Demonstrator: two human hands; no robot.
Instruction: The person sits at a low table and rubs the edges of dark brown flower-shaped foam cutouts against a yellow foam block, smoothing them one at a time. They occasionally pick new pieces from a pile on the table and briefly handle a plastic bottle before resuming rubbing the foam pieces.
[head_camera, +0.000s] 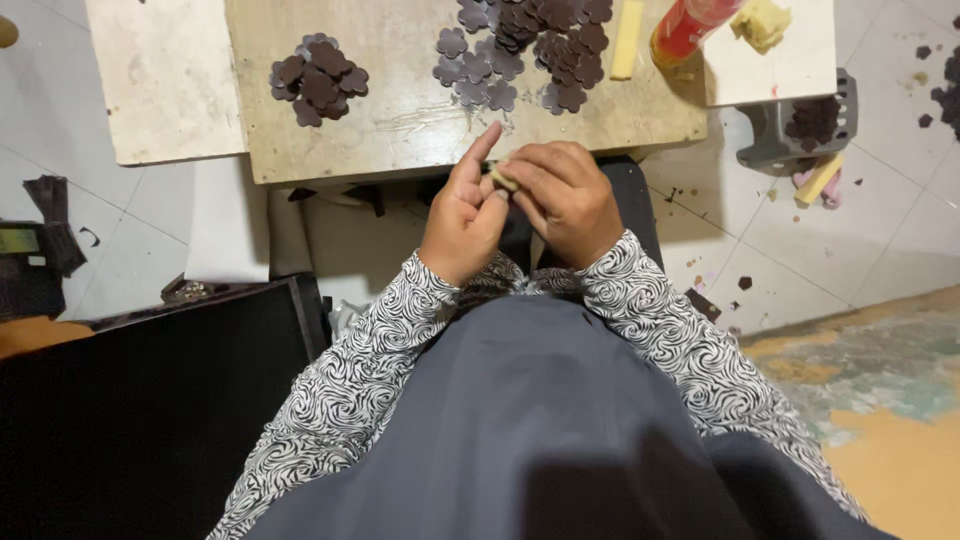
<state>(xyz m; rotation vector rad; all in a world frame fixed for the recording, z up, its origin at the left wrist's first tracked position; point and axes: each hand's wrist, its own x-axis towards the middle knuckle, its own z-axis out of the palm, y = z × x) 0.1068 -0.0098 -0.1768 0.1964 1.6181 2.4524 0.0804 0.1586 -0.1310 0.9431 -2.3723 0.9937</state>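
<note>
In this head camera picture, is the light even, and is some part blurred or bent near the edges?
Head view: the light is soft and even on the pale wooden board, with only weak shadows beside the dark brown flower-shaped pieces. The left hand and right hand, pinching a small pale piece, look sharp. The grey cloth at the bottom is dark and soft. Floor tile lines bend slightly towards the edges.

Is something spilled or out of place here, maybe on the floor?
Yes. Dark flower-shaped pieces lie scattered on the floor tiles at the right, away from the piles on the board. A yellow stick also lies on the floor beside a grey stool.
</note>
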